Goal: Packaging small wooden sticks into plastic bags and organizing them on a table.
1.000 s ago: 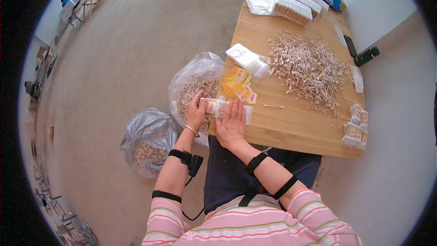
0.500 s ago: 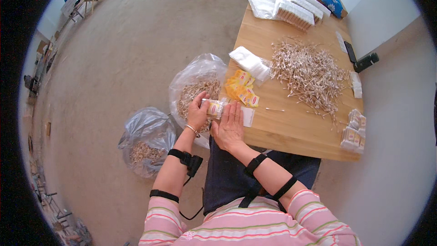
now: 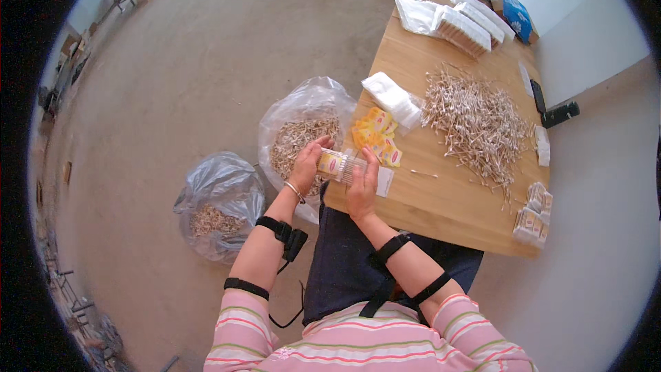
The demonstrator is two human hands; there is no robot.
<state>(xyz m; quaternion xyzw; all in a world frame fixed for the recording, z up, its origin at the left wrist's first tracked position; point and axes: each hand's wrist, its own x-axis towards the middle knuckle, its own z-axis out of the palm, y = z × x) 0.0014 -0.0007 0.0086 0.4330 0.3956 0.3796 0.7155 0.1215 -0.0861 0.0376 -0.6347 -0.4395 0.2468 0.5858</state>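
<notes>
Both hands are on one small clear packet (image 3: 342, 165) with a red-and-yellow label, held just over the near left corner of the wooden surface (image 3: 441, 200). The left hand (image 3: 308, 164) has its fingers curled round the packet's left end; the right hand (image 3: 362, 189) closes on it from below and the right, thumb up along its side. Beside the packet sits a loose cluster of yellow labels (image 3: 375, 136), too overlapped to count, with a white flat pack (image 3: 394, 98) just beyond. One big heap of pale sticks (image 3: 475, 124) spreads across the middle of the surface. At the near right edge, a small stack of finished packets (image 3: 534, 213). On the floor to the left stand two clear plastic bags: the nearer one (image 3: 303, 131) against the surface's edge, the other (image 3: 219, 203) well apart, both holding pale sticks.
</notes>
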